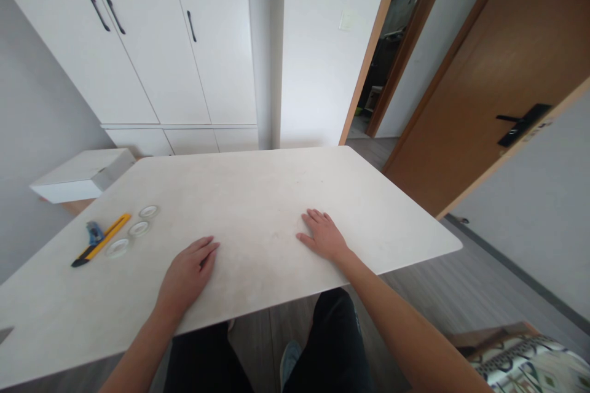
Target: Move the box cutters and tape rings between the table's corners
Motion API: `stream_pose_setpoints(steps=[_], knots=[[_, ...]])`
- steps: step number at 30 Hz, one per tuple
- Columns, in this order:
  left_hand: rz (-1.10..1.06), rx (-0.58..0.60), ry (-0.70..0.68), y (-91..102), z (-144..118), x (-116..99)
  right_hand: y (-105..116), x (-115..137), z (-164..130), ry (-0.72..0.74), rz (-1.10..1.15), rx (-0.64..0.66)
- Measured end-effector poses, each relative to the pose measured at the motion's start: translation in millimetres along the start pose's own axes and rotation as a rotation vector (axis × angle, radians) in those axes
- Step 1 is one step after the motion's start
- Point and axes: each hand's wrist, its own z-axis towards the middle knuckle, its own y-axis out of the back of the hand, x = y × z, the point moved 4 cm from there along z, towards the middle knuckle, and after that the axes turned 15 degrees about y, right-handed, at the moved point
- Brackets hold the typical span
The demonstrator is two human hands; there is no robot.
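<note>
My left hand point(188, 274) rests on the white table point(249, 196) near its front edge, fingers loosely stretched out and holding nothing. To the right, my right hand point(322, 235) lies palm down on the tabletop with its fingers spread and nothing under them that I can make out. Beyond my left hand, on the left of the table, lies a yellow and black utility knife point(102, 241). A small blue object point(94, 233), perhaps a tape dispenser, touches or nearly touches the knife. Three rolls of clear tape lie beside it: a far roll point(149, 212), a middle roll point(139, 229) and a near roll point(117, 249).
A white box point(83, 173) stands past the table's left far edge. White cabinets point(175, 43) with dark handles line the back wall. At the right is a wooden door point(488, 73), standing open beside a doorway. A patterned cloth point(530, 362) is at the lower right.
</note>
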Motion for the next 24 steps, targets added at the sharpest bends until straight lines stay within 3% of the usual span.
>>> stream_pose_setpoints(steps=[9, 14, 18, 24], knots=[[-0.009, -0.037, -0.013, 1.9, -0.6, -6.2, -2.3, -2.8, 0.9, -0.018, -0.012, 0.019], [0.000, -0.045, -0.006, 4.6, -2.4, -13.4, 3.1, 19.7, 32.1, -0.040, -0.026, 0.011], [-0.018, -0.038, 0.016, 8.0, -3.2, -17.7, 9.0, 88.0, 90.9, 0.148, 0.108, -0.030], [-0.071, 0.009, 0.062, 10.3, -4.2, -20.5, 3.7, 233.7, 192.5, 0.552, 0.219, 0.017]])
